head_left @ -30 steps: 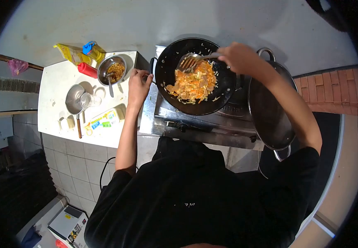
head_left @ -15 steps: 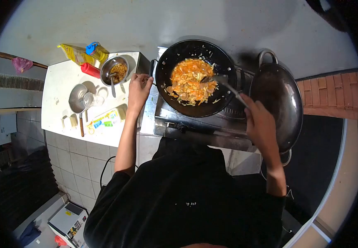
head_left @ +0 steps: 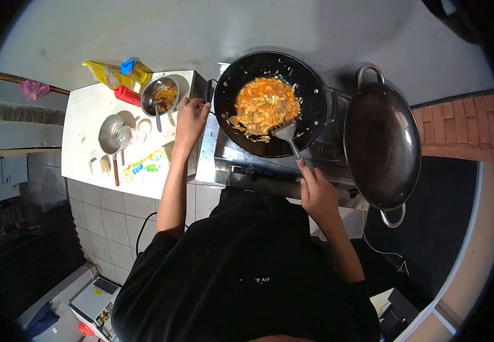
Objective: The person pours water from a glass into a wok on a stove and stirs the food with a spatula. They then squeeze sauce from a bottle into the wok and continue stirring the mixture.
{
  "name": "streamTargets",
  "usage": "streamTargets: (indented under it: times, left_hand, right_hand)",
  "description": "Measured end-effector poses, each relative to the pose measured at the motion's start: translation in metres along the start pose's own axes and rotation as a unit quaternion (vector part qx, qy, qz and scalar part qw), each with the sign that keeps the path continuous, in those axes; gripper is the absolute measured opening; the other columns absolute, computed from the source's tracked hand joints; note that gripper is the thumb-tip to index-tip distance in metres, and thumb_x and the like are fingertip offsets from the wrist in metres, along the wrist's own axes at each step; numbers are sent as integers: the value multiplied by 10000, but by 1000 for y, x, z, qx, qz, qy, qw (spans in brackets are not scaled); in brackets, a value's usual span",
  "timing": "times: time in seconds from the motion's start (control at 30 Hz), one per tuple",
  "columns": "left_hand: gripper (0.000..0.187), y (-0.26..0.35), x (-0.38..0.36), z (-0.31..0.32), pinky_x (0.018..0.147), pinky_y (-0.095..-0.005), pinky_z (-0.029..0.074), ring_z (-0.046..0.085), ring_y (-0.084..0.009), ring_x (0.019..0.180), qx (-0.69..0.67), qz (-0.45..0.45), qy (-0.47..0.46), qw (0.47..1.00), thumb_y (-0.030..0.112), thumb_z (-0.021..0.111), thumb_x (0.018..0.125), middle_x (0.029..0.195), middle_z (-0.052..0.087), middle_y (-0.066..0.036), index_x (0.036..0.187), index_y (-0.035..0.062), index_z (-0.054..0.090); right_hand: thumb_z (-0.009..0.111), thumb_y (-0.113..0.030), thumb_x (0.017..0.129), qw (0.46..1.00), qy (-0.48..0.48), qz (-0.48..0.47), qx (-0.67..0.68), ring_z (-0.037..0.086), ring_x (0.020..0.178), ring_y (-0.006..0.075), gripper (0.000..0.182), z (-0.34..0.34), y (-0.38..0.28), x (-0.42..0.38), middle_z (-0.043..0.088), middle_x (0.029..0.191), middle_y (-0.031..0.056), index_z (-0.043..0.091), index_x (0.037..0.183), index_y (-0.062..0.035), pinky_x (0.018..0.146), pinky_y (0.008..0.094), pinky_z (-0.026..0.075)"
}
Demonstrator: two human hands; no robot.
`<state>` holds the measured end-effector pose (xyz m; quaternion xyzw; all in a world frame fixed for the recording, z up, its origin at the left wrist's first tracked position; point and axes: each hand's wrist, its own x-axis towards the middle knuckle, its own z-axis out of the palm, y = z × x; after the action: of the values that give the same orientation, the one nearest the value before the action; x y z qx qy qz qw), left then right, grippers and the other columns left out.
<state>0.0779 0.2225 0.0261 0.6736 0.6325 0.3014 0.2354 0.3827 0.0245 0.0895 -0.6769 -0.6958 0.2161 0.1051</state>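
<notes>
A black wok stands on the stove, holding an orange mix of egg, shredded vegetables and sliced pieces. My left hand is closed at the wok's left handle. In my right hand is the handle of a metal spatula, its slotted blade resting at the lower right edge of the food.
A larger empty wok sits at the right of the stove. On the white table at the left are a bowl with fried bits, a saucepan, a red bottle, an oil bottle and a packet.
My right hand has moved left and toward my body, bringing the spatula from the food's right side to its lower edge. My left hand stays at the wok handle.
</notes>
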Motion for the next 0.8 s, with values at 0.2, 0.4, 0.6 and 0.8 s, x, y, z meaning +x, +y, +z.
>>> streamTargets:
  times: [0.2, 0.4, 0.6, 0.8]
  left_hand:
    - [276, 0, -22, -16, 692, -364, 443, 522, -259, 721, 30, 31, 81, 996, 272, 675, 888, 824, 546, -135, 1001, 21, 692]
    - [301, -31, -60, -61, 738, -394, 456, 551, -280, 785, 59, -113, 182, 975, 247, 708, 854, 845, 553, -147, 1012, 3, 628]
    - [525, -162, -40, -114, 779, -358, 499, 633, -243, 867, 99, -146, 309, 935, 319, 773, 796, 957, 647, -169, 1110, -51, 573]
    - [1015, -278, 92, -140, 926, -355, 471, 583, -299, 1097, -27, -265, 243, 933, 465, 859, 660, 1195, 571, -261, 1330, -106, 351]
  right_hand:
    - [545, -129, 908, 996, 38, -13, 79, 621, 836, 408, 476, 22, 17, -1, 577, 937, 205, 454, 1375, -124, 702, 481, 500]
    - [624, -174, 888, 997, 66, 20, 34, 538, 1055, 427, 513, 4, 15, -2, 539, 1129, 207, 442, 1359, -82, 911, 479, 442]
    - [640, -114, 851, 950, 283, -111, 72, 525, 1006, 344, 380, -23, -32, -29, 519, 1090, 181, 537, 1209, -41, 864, 450, 436]
    - [568, -28, 814, 924, 288, -189, 163, 545, 923, 290, 270, 21, -107, -11, 534, 1016, 152, 563, 1083, -38, 824, 392, 448]
